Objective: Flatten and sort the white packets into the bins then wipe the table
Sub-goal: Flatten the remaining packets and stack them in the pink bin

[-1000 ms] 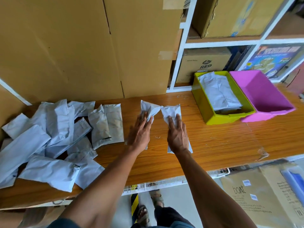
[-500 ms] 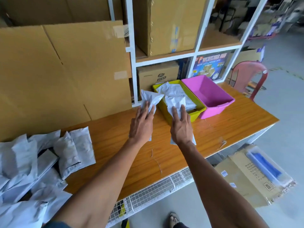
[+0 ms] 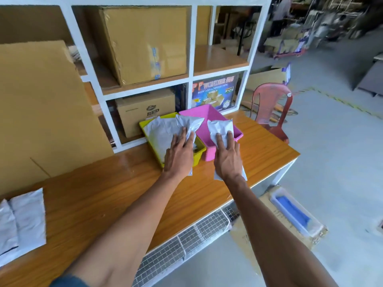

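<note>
The wooden worktop (image 3: 107, 195) carried a green bin (image 3: 198, 155) and a pink bin (image 3: 209, 154) side by side near its far right end, against the white shelf (image 3: 191, 79). Several white packets (image 3: 22, 220) lay flat at its left edge.

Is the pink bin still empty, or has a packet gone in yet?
Looks empty: the pink bin shows bare floor; the right hand holds its packet above it.

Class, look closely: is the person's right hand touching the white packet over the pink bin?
Touching. The head view shows the right hand lying on the packet, fingers spread across it, above the pink bin.
</note>
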Available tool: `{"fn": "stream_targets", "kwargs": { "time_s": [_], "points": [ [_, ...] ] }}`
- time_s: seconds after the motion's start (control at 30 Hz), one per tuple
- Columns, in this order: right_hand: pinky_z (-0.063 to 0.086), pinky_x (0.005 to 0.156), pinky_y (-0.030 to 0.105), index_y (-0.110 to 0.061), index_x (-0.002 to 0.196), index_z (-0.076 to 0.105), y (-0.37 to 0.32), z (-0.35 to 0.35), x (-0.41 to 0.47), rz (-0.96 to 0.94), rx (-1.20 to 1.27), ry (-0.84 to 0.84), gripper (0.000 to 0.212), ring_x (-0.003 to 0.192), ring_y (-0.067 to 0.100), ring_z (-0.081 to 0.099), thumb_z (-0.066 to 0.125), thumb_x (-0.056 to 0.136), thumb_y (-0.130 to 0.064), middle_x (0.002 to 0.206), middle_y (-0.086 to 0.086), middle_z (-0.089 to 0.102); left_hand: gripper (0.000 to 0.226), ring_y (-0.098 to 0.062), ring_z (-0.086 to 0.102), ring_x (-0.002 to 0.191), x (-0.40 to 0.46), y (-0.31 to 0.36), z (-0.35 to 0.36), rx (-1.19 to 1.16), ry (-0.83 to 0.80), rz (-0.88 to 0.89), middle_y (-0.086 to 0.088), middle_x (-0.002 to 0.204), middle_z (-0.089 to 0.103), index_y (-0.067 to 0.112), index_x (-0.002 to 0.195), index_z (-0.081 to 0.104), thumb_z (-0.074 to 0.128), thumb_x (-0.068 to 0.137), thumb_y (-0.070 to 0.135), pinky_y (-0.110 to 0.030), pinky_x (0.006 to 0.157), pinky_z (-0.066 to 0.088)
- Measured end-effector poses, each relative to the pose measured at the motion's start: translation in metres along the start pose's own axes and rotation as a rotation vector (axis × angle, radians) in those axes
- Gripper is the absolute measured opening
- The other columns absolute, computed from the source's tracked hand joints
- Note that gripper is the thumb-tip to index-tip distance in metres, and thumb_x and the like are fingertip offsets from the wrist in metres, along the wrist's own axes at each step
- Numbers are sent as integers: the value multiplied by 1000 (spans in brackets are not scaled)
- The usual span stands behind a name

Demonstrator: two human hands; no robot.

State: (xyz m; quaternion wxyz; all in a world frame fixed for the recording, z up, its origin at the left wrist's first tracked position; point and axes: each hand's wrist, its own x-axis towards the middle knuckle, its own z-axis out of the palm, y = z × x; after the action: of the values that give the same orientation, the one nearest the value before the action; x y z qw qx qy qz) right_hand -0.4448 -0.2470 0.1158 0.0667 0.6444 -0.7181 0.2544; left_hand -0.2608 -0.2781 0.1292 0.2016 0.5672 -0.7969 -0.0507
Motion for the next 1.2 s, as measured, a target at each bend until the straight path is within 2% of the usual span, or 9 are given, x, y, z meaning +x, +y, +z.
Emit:
{"fn": "stream_targets", "kwargs": {
  "time_s": [0.07, 0.27, 0.47, 0.57, 0.7, 1.03, 1.13, 1.2],
  "points": [
    [45, 100, 54, -18, 159, 37, 21, -1, 14, 13, 10, 6, 58, 129, 49, 41, 45, 102, -13, 167, 25, 21, 58, -35, 11, 162, 14, 18, 6, -25, 2, -19, 5, 177, 1, 31, 168, 17, 35, 113, 25, -54, 116, 40],
    [41, 107, 54, -21, 161, 32, 58, 9, 57, 16, 9, -43, 57, 134, 46, 37, 43, 105, -16, 168, 23, 17, 57, -33, 12, 162, 59, 45, 29, -21, -27, -42, 4, 177, 1, 31, 168, 19, 36, 114, 28, -53, 117, 41],
    [44, 102, 57, -18, 160, 34, 76, 41, 117, -19, -1, -98, 59, 128, 49, 41, 45, 101, -18, 166, 25, 20, 55, -32, 19, 160, 125, 47, 56, -5, -4, -63, 2, 177, 10, 30, 167, 25, 36, 113, 28, -54, 112, 45],
    [46, 98, 56, -20, 161, 31, 75, 57, 154, -10, -12, -144, 61, 134, 47, 37, 44, 101, -18, 168, 23, 17, 55, -33, 25, 158, 159, 39, 69, -14, 5, -111, 2, 176, 14, 30, 166, 27, 36, 112, 29, -51, 113, 45],
    [41, 108, 55, -20, 163, 27, 73, 77, 196, -33, -9, -209, 65, 137, 49, 34, 46, 101, -16, 169, 23, 13, 56, -33, 27, 157, 194, 34, 82, -42, 5, -179, -1, 176, 17, 27, 166, 29, 41, 111, 29, -50, 116, 44],
    [46, 108, 56, -25, 163, 25, 87, 137, 257, -79, 17, -402, 55, 144, 46, 30, 36, 109, -26, 171, 16, 11, 56, -33, 32, 155, 257, 36, 119, -20, -59, -372, -6, 174, 21, 24, 165, 30, 40, 111, 34, -49, 113, 45],
    [47, 107, 54, -26, 164, 21, 93, 151, 268, -126, 6, -467, 58, 145, 44, 27, 39, 109, -27, 172, 15, 8, 57, -31, 25, 158, 273, 39, 131, 2, -101, -444, -6, 176, 14, 22, 167, 25, 38, 112, 34, -50, 118, 39],
    [46, 107, 51, -23, 165, 16, 97, 160, 275, -186, -20, -515, 66, 145, 44, 28, 47, 106, -23, 171, 18, 4, 60, -33, 21, 159, 283, 42, 141, 8, -124, -499, -7, 176, 10, 21, 168, 21, 39, 112, 33, -50, 122, 35]
  ]
}}
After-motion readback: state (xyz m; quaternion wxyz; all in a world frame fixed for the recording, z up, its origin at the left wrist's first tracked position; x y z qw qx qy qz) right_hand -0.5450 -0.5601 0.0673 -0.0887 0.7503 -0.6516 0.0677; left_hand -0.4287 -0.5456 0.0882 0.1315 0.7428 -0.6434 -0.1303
